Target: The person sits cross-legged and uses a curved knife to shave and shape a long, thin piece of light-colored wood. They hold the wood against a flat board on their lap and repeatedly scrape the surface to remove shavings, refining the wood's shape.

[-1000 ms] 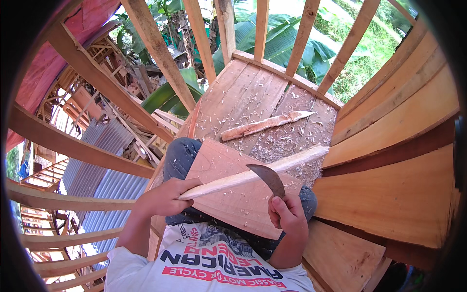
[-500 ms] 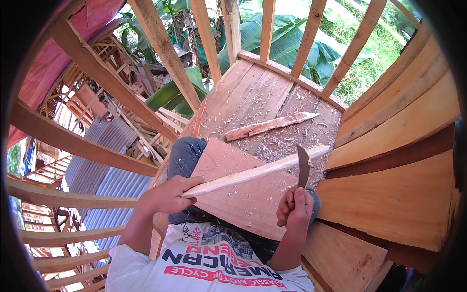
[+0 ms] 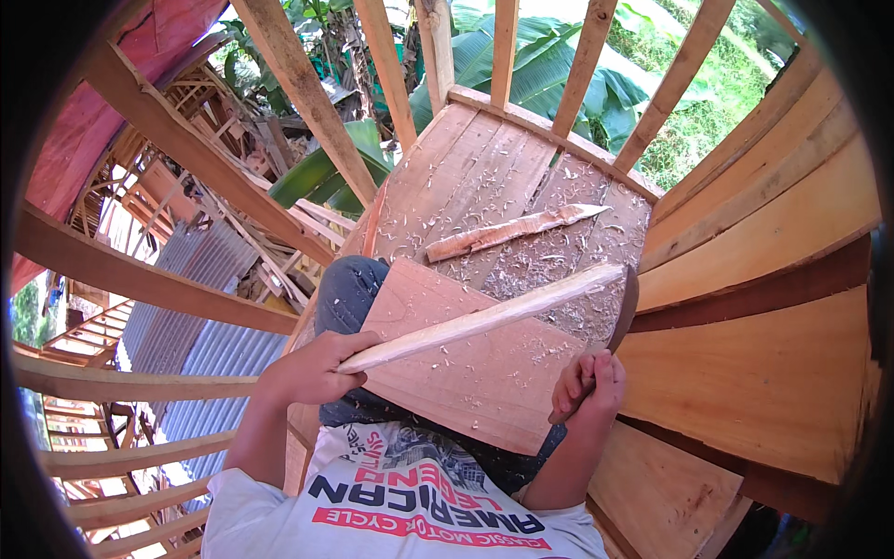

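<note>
Knife shifted right, stick in left fingers

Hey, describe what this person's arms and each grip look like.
Both forearms are bare, with no watch or bracelet showing. The left grip and right grip wear no gloves. Short white sleeves belong to a white T-shirt printed in black and red.

Item: wooden stick, one. Pale, bare, slender, its surface roughly faceted; held at the near end by the left edge of the flat board, slanting across and out past the far edge.

Item: knife, one. Dark, curved blade, handle partly hidden in the grip; beyond the board's right corner, beside the stick's far end, contact unclear from where I stand.
</note>
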`<state>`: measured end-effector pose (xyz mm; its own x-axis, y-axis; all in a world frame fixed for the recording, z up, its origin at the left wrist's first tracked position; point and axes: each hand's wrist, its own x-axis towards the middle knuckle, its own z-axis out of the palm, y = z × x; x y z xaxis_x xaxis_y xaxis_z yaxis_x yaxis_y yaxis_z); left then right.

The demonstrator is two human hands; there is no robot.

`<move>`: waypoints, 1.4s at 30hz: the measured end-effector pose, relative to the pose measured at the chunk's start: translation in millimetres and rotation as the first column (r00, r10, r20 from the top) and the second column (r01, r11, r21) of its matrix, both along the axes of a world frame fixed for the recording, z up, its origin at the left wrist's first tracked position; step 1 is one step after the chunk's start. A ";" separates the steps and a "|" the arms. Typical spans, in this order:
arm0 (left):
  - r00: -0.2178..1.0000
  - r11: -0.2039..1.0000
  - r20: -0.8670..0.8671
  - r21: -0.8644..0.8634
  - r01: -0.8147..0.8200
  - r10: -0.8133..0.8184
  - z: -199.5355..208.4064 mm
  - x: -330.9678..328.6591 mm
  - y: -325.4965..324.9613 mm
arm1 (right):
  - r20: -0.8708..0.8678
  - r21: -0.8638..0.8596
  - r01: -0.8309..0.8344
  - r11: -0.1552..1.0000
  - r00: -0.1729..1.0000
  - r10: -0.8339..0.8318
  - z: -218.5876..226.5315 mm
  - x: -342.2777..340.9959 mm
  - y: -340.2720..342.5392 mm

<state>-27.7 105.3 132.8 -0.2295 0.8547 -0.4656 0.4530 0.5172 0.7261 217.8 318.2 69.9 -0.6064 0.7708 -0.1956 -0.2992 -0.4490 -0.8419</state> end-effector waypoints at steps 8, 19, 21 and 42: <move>0.999 0.999 -0.007 0.028 0.037 -0.037 1.3 -0.7 1.1 | 0.079 -0.044 -0.143 0.989 0.986 0.147 1.9 -4.1 -11.9; 0.997 0.996 0.018 0.040 0.074 -0.075 0.7 -1.4 3.1 | 0.214 -0.022 -0.367 0.930 0.907 0.363 4.7 -7.1 -18.4; 0.998 0.999 0.047 -0.001 0.044 -0.044 -1.5 -5.2 3.9 | 0.003 -0.098 -0.116 0.988 0.993 0.117 -3.7 -1.8 -8.6; 0.577 0.986 0.817 0.087 -0.144 0.012 -33.7 14.8 51.8 | 0.269 0.095 -0.572 0.815 0.803 0.533 -26.5 -42.6 -74.3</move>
<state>-12.9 157.1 99.1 0.1191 0.9178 -0.3786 -0.3972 0.3936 0.8291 175.2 244.0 43.3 -0.8948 0.3499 -0.2773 0.1586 -0.3314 -0.9301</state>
